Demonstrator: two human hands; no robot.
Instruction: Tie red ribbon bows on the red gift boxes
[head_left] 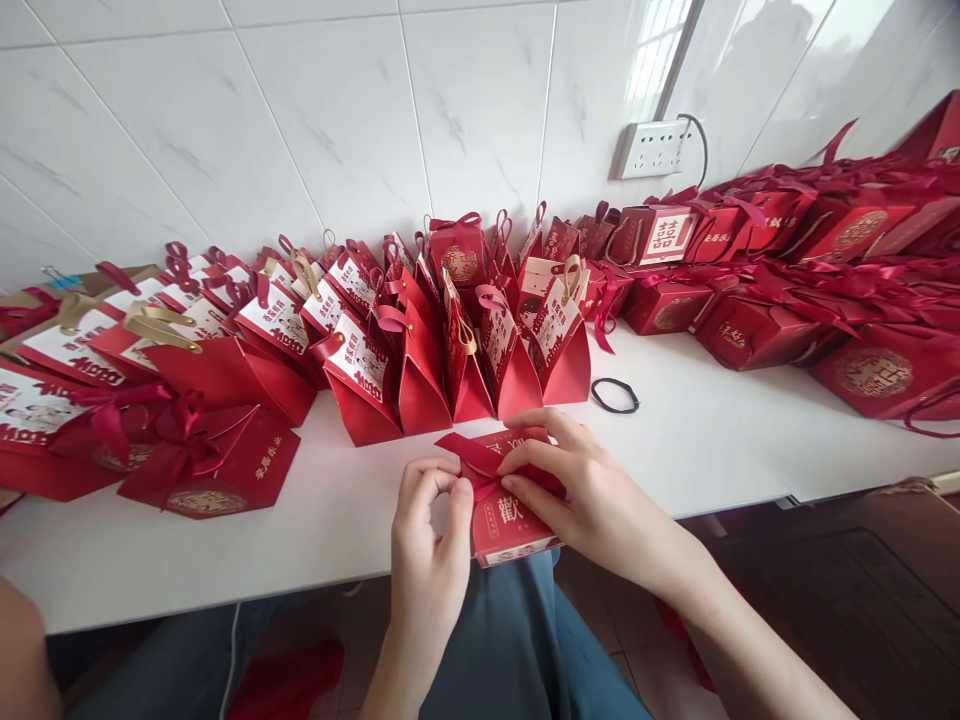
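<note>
- The right hand (589,485) covers much of the right side of the red box (496,540), and the middle of its ribbon (476,453) is partly lost behind the fingers.
- At the right of the frame, stacked ribboned boxes (874,372) overlap one another and are cut off by the edge; the rear ones blur together.
- The red box sits at the lower centre of the frame, by the near edge of the bench (360,530); whether its underside lies fully on the surface is hard to tell.
- It lies between the hands: the left hand (431,530) is at its left side, thumb and index finger closed on the ribbon; the right thumb and index finger pinch the ribbon above the box's top.
- The box is low and flat-topped, with pale Chinese characters and a white patterned strip along its near side; the ribbon is glossy, dark red.
</note>
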